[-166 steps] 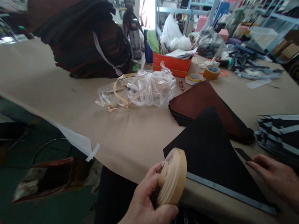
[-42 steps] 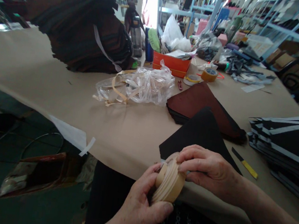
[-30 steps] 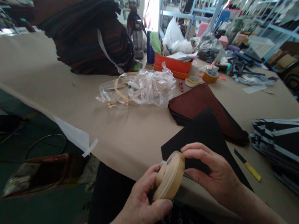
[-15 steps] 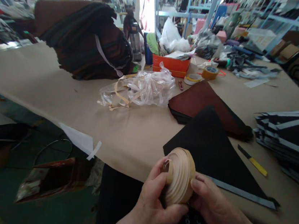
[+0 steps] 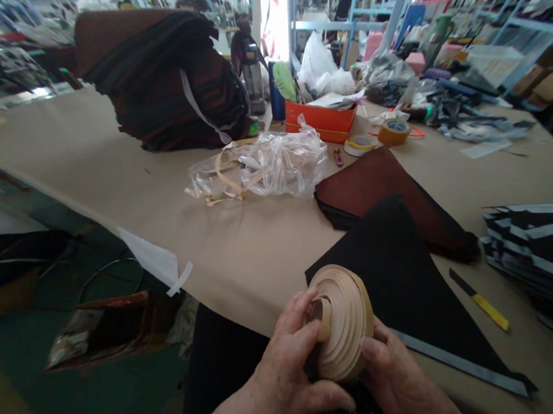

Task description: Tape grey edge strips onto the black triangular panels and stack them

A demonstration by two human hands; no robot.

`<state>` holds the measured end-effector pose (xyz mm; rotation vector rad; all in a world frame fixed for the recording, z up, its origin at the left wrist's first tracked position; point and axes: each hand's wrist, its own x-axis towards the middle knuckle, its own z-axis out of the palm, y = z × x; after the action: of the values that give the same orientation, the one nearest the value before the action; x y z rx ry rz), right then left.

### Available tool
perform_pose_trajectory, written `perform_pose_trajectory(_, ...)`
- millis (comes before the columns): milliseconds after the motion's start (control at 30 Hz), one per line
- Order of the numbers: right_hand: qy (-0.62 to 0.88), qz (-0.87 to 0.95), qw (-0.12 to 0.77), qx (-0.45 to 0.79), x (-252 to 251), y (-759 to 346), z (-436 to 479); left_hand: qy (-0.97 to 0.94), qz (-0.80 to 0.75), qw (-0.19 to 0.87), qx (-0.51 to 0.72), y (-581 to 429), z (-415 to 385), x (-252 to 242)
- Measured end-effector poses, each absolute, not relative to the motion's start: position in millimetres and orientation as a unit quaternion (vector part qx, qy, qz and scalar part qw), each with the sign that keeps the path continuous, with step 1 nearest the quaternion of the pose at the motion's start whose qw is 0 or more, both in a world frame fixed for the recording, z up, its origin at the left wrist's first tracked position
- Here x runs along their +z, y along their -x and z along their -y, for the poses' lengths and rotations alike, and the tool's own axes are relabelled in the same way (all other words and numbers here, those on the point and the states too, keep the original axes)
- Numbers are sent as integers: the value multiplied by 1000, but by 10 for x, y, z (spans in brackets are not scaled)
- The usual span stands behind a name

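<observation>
A beige roll of tape (image 5: 346,316) is held between both hands above the front edge of the table. My left hand (image 5: 287,363) grips it from the left, with fingertips at the hollow centre and the thumb stretched out below. On the right rim, my right hand (image 5: 393,362) holds the roll with its thumb on the outer face and the fingers behind, partly hidden. Just beyond the roll lies a black fabric piece (image 5: 394,275) with a grey strip along its near edge. It overlaps dark red fabric (image 5: 374,185).
A yellow-handled knife (image 5: 490,310) lies right of the black fabric, near a stack of strip-edged pieces (image 5: 544,246). Farther back are a plastic bag (image 5: 287,161), an orange box (image 5: 322,122), tape rolls (image 5: 394,133) and a large dark fabric pile (image 5: 156,78).
The view has shifted slightly. The roll has turned a little in my hands, and my left thumb has moved off its lower edge and now points right.
</observation>
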<state>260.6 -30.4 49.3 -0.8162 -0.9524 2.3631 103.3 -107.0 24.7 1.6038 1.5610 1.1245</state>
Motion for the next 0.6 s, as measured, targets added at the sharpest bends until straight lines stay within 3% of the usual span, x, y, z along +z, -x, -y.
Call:
perform_pose_trajectory(267,272,338,231,871,459,-2613,344,-559,-587,347,471,-1017,1096,264)
perform_pose_trajectory(600,285,398,226,842,425,-2486,364,-450,-653,430,431,-1069,967,740)
